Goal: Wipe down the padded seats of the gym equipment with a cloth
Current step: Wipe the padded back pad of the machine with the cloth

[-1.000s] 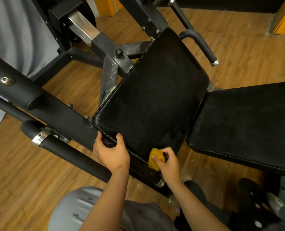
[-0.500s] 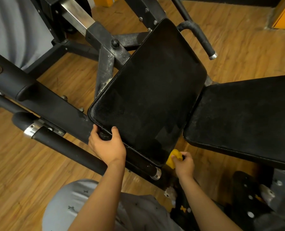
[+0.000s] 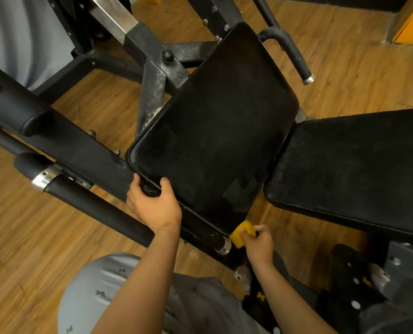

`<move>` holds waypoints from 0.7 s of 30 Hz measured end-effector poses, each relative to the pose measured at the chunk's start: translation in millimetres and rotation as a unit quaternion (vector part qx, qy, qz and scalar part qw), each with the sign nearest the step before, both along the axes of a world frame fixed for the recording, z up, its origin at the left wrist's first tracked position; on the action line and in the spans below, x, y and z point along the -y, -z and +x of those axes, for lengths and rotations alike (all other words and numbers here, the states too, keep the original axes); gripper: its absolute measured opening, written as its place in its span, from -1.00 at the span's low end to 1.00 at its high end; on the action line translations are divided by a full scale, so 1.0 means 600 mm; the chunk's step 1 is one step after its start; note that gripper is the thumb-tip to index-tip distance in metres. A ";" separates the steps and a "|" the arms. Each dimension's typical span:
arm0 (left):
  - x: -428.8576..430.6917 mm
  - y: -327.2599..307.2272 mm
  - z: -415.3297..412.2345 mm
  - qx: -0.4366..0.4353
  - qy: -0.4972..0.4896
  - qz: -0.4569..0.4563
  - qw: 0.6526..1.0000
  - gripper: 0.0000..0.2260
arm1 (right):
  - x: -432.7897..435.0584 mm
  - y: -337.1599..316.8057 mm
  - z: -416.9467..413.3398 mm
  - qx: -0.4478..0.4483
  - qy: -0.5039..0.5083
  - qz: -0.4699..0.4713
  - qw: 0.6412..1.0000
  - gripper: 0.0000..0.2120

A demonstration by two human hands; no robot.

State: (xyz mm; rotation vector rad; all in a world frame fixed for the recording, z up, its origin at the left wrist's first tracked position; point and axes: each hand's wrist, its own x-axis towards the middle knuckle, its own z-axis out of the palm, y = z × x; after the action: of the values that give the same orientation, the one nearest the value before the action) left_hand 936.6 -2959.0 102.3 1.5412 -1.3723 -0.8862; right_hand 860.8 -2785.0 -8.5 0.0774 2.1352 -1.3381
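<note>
01. grey garment (image 3: 128, 297): nearest, bottom of view. Both of the person's forearms reach out over it.

02. right hand (image 3: 259, 245): near right. Its fingers are curled tight round the cloth (image 3: 241, 233), a yellow folded wad. The wad is pressed to the near right corner of the large pad, just beside the chrome cap (image 3: 224, 246) of a padded bar (image 3: 99, 206). The step in hand appears to be this pad's near edge and corner. To do it well, keep the wad flat against the rim and follow the piping round the corner. Stay off the bar's metal end, which would likely soil the cloth.

03. left hand (image 3: 154, 206): near centre. It is clamped on the near left corner of the same pad, thumb on the top face and fingers wrapped round the edge. It probably serves as a brace, so the grip should be firm enough that the pad does not rock under wiping pressure.

04. large pad (image 3: 215, 131): centre, black, tilted, running near to far. It shows dull smears and a grainy film toward the left edge, so it looks at most partly cleaned. Overlapping strokes from near edge to far would suit it, with the cloth turned to a fresh face.

05. second pad (image 3: 350, 169): right, black, separated from the first by a narrow gap. It is speckled with dust and seems not yet done.

06. frame beam (image 3: 55, 136): left, dark, bolted.

07. far handle (image 3: 295, 56): far right of the large pad, with a chrome tip.

08. wooden floor (image 3: 43, 237): beneath everything.
</note>
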 end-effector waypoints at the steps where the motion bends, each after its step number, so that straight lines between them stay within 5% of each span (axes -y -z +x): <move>1: 0.000 0.000 0.000 0.000 0.000 -0.002 1.000 -0.48 | 0.003 0.000 0.003 0.003 0.000 0.002 1.000 -0.78; 21: -0.003 -0.007 -0.002 0.004 -0.002 0.004 1.000 -0.49 | 0.125 -0.105 -0.014 -0.045 -0.060 -0.161 0.984 -0.73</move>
State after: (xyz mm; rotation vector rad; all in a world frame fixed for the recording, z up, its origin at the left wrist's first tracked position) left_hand 935.5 -2957.0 106.5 1.5536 -1.3728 -0.8846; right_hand 852.2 -2860.2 54.6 -0.2438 1.9322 -1.6203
